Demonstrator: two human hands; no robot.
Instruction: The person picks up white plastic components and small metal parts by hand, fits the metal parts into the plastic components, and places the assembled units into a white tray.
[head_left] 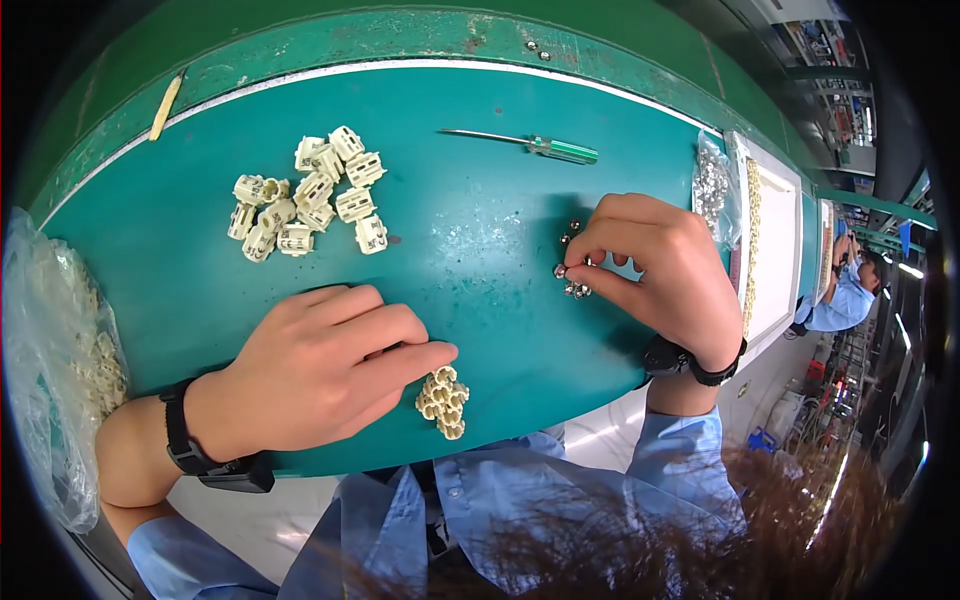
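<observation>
My left hand rests low over the table, fingers loosely bent and index finger stretched toward a small cluster of cream ring-shaped parts. The fingertip is at the cluster's upper edge; the thumb is hidden beneath the hand. At the right, my right hand pinches a small shiny metal piece between thumb and index finger. Several similar metal pieces lie under and beside those fingertips, partly covered by the hand. Farther off to the left sits a loose pile of cream plastic housings.
A screwdriver with a green handle lies at the far middle. Clear bags hold metal pieces at right and cream parts at left. A white tray stands at the right edge. Another person sits in the background.
</observation>
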